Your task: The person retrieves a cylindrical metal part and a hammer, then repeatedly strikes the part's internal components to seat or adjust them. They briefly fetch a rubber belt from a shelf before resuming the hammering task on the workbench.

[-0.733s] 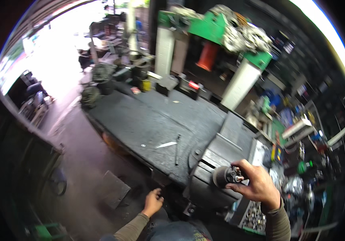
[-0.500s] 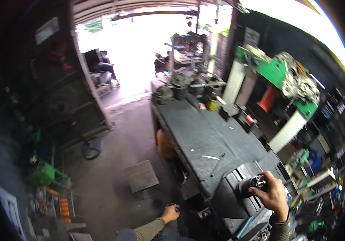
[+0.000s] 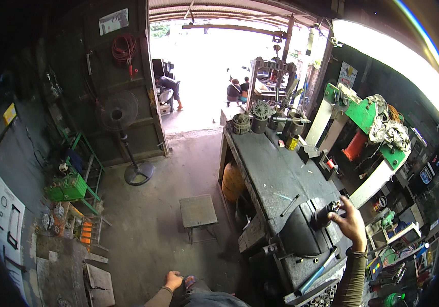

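Note:
My right hand (image 3: 351, 225) grips a dark, solenoid-like cylinder (image 3: 321, 217) by its end with thumb and fingers. Metal terminals show at that end. The cylinder lies tilted over the jaws of a large black bench vise (image 3: 301, 233); whether the jaws clamp it I cannot tell. My left hand (image 3: 173, 280) hangs low beside my leg, off the bench, its fingers curled; anything inside them is hidden. Close to the vise, a thin dark rod (image 3: 289, 205) lies on the bench top (image 3: 260, 169). A blue-handled tool (image 3: 315, 276) rests at the near end.
A small square stool (image 3: 199, 211) stands on the floor left of the bench. Alternators (image 3: 263, 111) sit at the bench's far end. On the right rises a green-and-white frame (image 3: 363, 120) draped with rags. A pedestal fan (image 3: 119, 115) stands by the far-left wall. People sit outside the doorway.
The view has swung left, so the room appears shifted right and is sharper. My right hand stays at the cylinder on the vise. My left hand appears lower and farther left.

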The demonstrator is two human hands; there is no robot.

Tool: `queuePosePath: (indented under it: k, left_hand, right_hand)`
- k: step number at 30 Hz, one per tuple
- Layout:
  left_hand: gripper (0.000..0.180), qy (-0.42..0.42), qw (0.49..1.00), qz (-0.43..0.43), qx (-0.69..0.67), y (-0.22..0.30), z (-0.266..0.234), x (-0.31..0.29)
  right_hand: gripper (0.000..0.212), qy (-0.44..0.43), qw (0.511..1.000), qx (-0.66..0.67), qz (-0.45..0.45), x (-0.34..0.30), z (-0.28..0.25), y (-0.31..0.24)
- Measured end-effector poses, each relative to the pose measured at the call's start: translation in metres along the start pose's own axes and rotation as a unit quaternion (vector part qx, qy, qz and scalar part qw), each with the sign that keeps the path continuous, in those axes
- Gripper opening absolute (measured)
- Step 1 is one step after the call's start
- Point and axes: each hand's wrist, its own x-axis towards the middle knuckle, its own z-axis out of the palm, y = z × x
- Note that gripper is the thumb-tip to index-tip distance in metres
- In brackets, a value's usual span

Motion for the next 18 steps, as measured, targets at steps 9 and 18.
queuePosePath:
  k: [9,18]
  left_hand:
    - [0.052,-0.027,0.995,-0.023,-0.097,-0.033,-0.075,0.002]
    - [0.044,0.077,0.987,-0.098,-0.098,-0.132,-0.178,0.052]
  right_hand:
    - [0.021,0.193,0.943,0.257,-0.081,-0.067,0.079,-0.138]
    - [0.055,-0.471,0.865,0.161,-0.066,-0.146,0.476,-0.214]
